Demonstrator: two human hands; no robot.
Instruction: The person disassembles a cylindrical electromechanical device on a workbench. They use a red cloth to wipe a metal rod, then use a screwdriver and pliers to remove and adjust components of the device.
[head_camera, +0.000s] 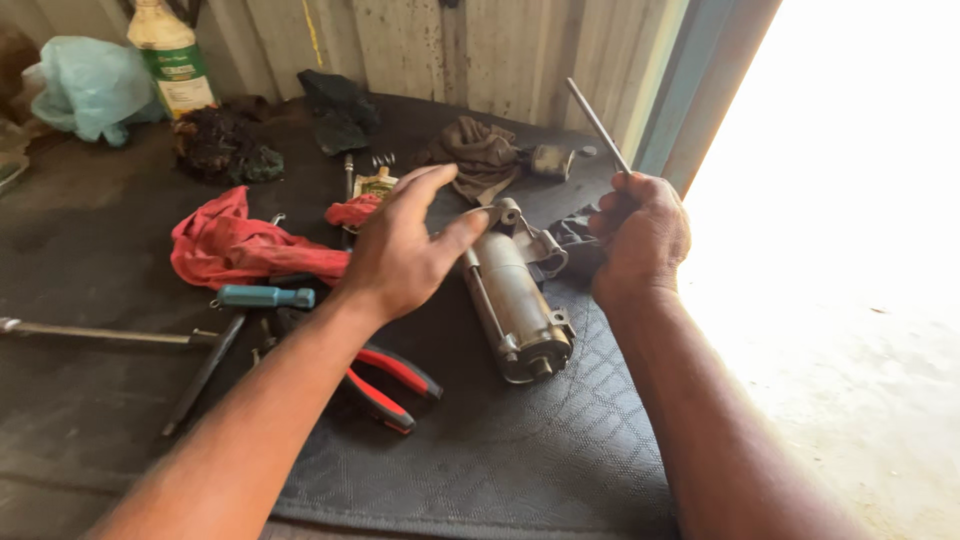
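While the right hand (640, 235) grips a thin metal rod (598, 125) in closed fingers, the left hand (400, 250) hovers with fingers spread, thumb touching the starter motor (515, 305), which lies near the surface's (520, 460) right edge, beside red-handled pliers (390, 385).

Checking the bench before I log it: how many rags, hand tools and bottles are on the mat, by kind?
Rags: 3 (red rag, brown rag, dark rag)
Hand tools: 3 (red-handled pliers, blue-handled screwdriver, long bar)
Bottles: 1 (plastic bottle)
Total: 7
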